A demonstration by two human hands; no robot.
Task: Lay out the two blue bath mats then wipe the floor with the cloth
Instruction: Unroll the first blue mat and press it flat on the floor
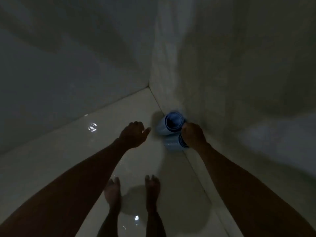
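Note:
Two rolled blue bath mats stand on end on the pale tiled floor (68,159), against the right wall near the room's corner. The farther roll (168,124) shows its open round top. My right hand (194,135) grips the rim of that roll and covers the top of the nearer roll (172,145). My left hand (134,135) hovers just left of the rolls, fingers loosely curled with the thumb pointing toward them, holding nothing. No cloth is in view. The scene is dim.
Two walls meet in a corner (148,86) just beyond the rolls. My bare feet (112,194) (152,189) stand on the glossy floor below the hands. Small light reflections glint on the tiles at the left.

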